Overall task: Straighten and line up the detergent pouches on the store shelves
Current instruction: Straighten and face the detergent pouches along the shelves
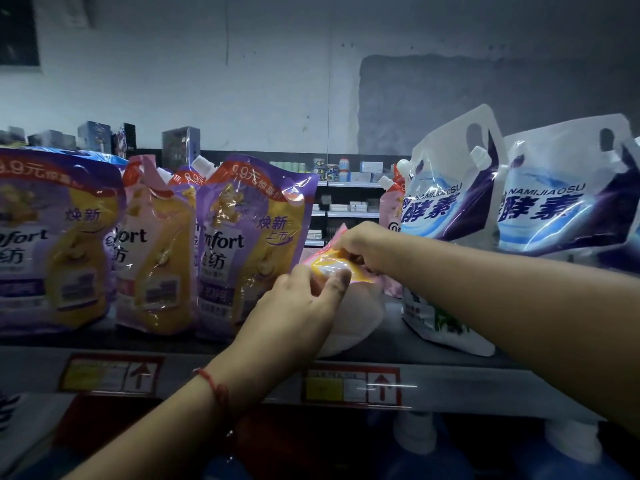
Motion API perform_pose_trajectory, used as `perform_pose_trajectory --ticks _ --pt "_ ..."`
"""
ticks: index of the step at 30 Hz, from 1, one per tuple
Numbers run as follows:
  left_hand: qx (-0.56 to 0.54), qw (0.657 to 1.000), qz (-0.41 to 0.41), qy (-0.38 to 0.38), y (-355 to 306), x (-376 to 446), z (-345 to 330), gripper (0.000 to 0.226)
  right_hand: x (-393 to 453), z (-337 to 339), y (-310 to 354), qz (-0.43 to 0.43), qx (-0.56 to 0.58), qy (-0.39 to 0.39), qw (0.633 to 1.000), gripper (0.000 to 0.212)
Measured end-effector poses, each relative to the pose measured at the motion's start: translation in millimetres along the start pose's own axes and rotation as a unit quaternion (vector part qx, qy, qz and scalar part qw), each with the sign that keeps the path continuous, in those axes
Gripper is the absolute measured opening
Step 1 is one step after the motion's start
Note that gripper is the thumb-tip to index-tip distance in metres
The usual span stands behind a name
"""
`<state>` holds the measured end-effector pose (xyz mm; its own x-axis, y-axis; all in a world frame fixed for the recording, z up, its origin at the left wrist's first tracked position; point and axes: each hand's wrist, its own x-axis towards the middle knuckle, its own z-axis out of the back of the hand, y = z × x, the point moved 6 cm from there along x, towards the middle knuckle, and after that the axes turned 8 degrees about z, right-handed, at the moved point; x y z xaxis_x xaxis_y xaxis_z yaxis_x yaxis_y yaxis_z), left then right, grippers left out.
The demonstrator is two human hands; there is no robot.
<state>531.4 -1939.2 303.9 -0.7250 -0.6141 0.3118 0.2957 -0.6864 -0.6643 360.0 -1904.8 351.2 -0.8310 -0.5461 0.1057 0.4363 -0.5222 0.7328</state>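
Observation:
A pink and yellow pouch [349, 306] lies tipped toward me in the gap at the middle of the shelf [242, 372]. My left hand [304, 303] pinches its yellow top from the left. My right hand [363, 247] grips the same top edge from the right. Left of the gap stand three Comfort pouches: a purple one [52, 237], a pink one [156, 251] and another purple one [249, 237], all leaning a little. To the right stand two white and blue handled pouches [450, 188] [568, 199], tilted.
Another white pouch [443, 323] lies low under my right forearm. A pink pouch [389, 209] stands behind my right hand. Price labels with red arrows [353, 386] sit on the shelf's front rail. More bottles show on the lower shelf [415, 441]. Far shelves stand behind.

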Motion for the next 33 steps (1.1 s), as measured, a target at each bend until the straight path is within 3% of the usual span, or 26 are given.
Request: perform_pose_trajectory --ticks 5,7,10,13,17,22,25,29,33 --pt "-0.127 0.991 0.027 0.041 -8 5 -6 0.056 -9 23 13 0.065 0.070 -0.054 0.994 0.012" --pt "-0.154 0.986 0.024 0.054 -14 4 -11 0.071 -13 33 17 0.083 0.103 -0.079 0.988 0.018" --pt "-0.161 0.985 0.020 0.061 -23 3 -19 0.100 -27 52 32 0.128 0.163 -0.098 0.973 0.008" --pt "-0.173 0.984 -0.019 0.043 -31 4 -26 0.107 -49 66 45 0.161 0.223 -0.087 0.957 0.006" --pt "-0.109 0.992 -0.061 -0.017 -40 1 -34 0.117 -66 72 42 0.195 0.288 -0.094 0.933 0.015" --pt "0.043 0.984 -0.144 -0.100 -43 -4 -45 0.113 -68 60 10 0.161 0.490 -0.145 0.844 0.014" --pt "0.106 0.971 -0.176 -0.122 -36 -6 -49 0.108 -75 41 -10 0.171 0.534 -0.195 0.805 0.012" --pt "0.157 0.956 -0.211 -0.131 -30 -4 -45 0.109 -89 33 -22 0.234 0.456 -0.256 0.820 0.013" --pt "0.182 0.948 -0.234 -0.116 -27 -2 -40 0.117 -103 39 -19 0.272 0.381 -0.233 0.852 0.020"
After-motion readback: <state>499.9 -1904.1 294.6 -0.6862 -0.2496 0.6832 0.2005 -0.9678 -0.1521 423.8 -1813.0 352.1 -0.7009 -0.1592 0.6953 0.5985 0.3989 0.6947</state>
